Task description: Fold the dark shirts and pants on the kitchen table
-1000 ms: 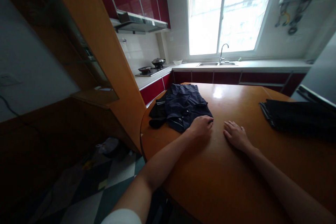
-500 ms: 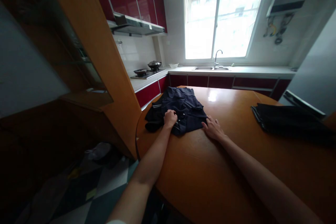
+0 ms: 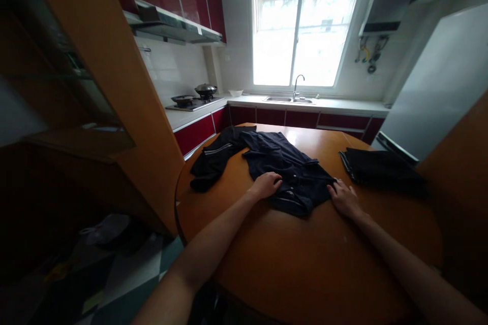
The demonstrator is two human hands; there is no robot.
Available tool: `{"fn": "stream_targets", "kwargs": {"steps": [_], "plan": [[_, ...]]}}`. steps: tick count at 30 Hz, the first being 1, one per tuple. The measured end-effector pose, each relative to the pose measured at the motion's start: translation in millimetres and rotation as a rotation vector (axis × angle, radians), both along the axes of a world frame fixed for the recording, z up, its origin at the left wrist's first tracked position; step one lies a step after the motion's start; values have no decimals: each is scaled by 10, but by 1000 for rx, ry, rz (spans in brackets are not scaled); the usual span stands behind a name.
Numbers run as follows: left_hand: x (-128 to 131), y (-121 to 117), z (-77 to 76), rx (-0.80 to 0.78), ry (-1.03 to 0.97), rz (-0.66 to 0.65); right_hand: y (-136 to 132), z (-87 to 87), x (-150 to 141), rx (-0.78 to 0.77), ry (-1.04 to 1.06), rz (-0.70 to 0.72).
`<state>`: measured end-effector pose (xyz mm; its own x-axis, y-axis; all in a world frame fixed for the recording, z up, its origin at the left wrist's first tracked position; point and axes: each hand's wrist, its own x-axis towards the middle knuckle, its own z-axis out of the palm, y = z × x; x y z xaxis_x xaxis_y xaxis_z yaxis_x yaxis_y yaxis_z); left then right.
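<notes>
A dark navy shirt (image 3: 282,155) with a collar and small pale buttons lies spread on the wooden table, its collar end toward me. My left hand (image 3: 268,185) is closed on the shirt's left side near the collar, fingers curled into the cloth. At the right edge, by what looks like a sleeve, my right hand (image 3: 344,199) pinches the fabric; its fingertips are partly hidden. Left of the shirt lies a black garment (image 3: 213,160) with white stripes, partly bunched and touching the shirt at the far end.
Folded dark clothing (image 3: 383,170) rests on the right of the round wooden table (image 3: 324,264). A wooden cabinet (image 3: 152,162) stands close on the left. Beyond are a counter with a sink (image 3: 280,99), a stove with pans (image 3: 206,90), and a fridge (image 3: 434,81) at right.
Both hands have pulled the shirt to the right and slightly nearer, off the striped black garment, which now shows more. The view has turned a little to the right.
</notes>
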<state>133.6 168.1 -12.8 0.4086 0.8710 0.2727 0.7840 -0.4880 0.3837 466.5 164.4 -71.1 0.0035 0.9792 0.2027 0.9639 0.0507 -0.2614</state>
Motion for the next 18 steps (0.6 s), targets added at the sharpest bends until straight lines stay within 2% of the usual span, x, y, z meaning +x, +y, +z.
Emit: {"fn": "stream_targets", "kwargs": {"steps": [2,4,7,10,13,16,18], "plan": [[21,23,5,-7,-15,13,-274,-49,178,17,-21,-5],[-21,97,4,19,-43,87,-587,-92,312,41,-31,1],[-158,260,-40,124,-99,278,-1034,-118,460,113,19,15],[-285,411,-139,102,-88,457,-1302,-60,572,210,177,28],[-324,515,-227,29,-40,538,-1280,78,613,350,311,-4],[-301,610,-238,26,-14,510,-1004,234,509,428,321,-22],[-284,690,-208,14,-14,529,-755,319,354,410,299,-10]]}}
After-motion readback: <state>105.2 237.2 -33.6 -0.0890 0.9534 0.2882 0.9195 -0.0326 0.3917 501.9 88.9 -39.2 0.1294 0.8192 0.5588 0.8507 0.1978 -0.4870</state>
